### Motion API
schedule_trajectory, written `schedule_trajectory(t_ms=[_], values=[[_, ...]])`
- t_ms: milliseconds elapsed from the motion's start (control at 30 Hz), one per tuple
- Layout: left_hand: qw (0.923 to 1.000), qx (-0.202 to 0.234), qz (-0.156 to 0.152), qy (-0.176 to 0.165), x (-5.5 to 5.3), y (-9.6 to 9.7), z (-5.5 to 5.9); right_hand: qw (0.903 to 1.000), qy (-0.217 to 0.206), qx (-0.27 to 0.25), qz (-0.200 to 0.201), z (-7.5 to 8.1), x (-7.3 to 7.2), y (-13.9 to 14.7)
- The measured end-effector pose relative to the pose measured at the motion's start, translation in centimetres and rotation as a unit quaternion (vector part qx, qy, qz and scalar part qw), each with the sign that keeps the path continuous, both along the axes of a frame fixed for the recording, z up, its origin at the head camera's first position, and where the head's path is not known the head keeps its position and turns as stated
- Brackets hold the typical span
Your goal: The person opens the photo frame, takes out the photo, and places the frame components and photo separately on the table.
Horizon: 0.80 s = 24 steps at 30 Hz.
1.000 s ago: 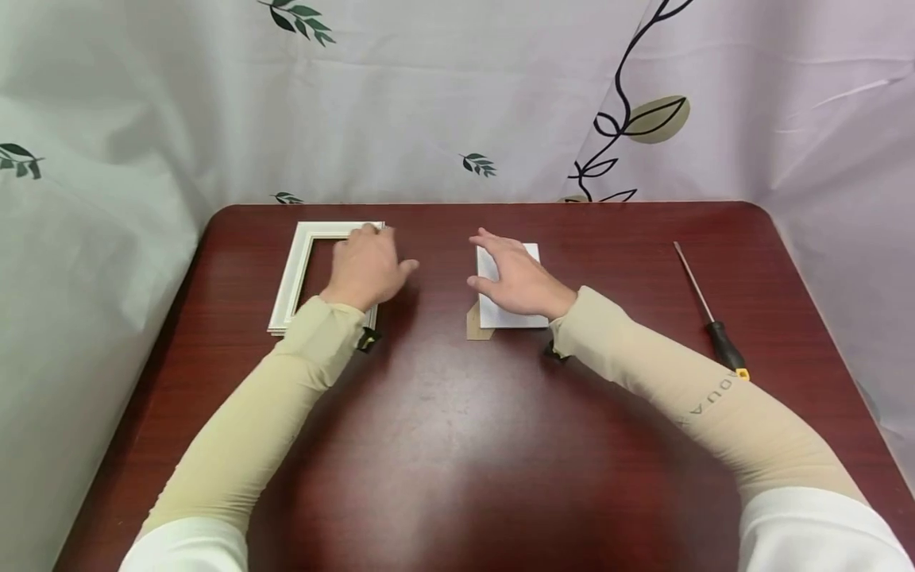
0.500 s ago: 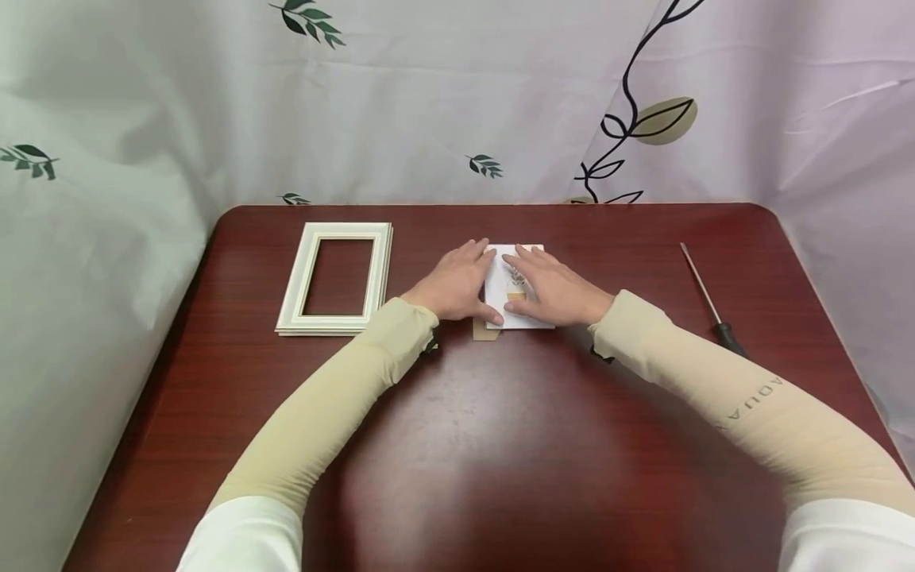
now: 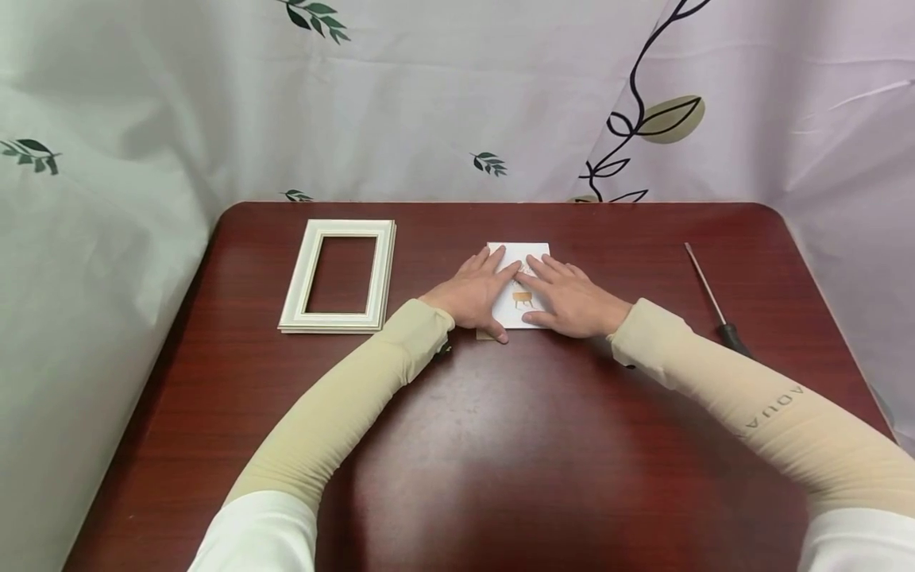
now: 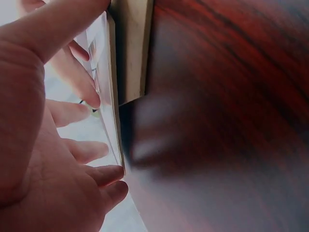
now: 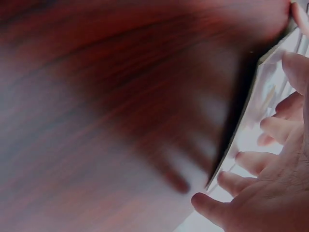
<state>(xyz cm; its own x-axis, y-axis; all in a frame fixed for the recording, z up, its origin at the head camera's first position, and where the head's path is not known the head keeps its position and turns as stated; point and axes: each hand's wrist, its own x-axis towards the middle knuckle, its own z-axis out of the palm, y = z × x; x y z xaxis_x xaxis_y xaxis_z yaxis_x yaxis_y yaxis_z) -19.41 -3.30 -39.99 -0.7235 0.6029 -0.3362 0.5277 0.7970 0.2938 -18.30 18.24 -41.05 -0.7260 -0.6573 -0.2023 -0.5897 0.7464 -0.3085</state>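
A thin white panel point(image 3: 509, 316), printed with a small orange planter on legs, lies in the middle of the far half of the table. My left hand point(image 3: 468, 295) rests across its left side, fingers spread and straight, thumb past the near edge. From the right, my right hand point(image 3: 577, 303) lies over the other side with its fingers extended, the two hands' fingertips meeting near the printed picture. Under the panel, a tan piece point(image 4: 134, 53) shows in the left wrist view and props it above the tabletop. The right wrist view shows my right fingers point(image 5: 253, 162) along the panel's edge.
A white picture frame point(image 3: 295, 294) with an open middle lies at the back left of the dark red table point(image 3: 457, 445). At the right lies a screwdriver point(image 3: 731, 337) with a black handle, partly behind my right sleeve. A patterned curtain point(image 3: 400, 103) hangs behind.
My left hand has moved right from over the picture frame onto the panel. My right hand has shifted to the panel's right side, uncovering the printed planter.
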Motion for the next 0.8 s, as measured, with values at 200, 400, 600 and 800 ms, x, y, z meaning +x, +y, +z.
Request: schedule_trajectory(t_ms=[200,400,600,800], values=[[1.0,0.005,-0.002,0.004,0.0,-0.1,-0.1,1.0,0.003,0.006,0.001,-0.1,-0.1,0.7],[1.0,0.004,0.005,0.004,0.0,-0.3,-0.2,1.0,0.0,-0.002,-0.008,-0.1,-0.1,1.2],[1.0,0.002,0.006,-0.005,0.0,-0.4,-0.2,0.9999,-0.004,-0.006,-0.015,-0.1,0.0,1.6],[1.0,0.001,0.003,-0.005,0.1,-0.6,-0.3,0.9999,-0.004,-0.012,-0.012,-0.2,0.0,2.0]])
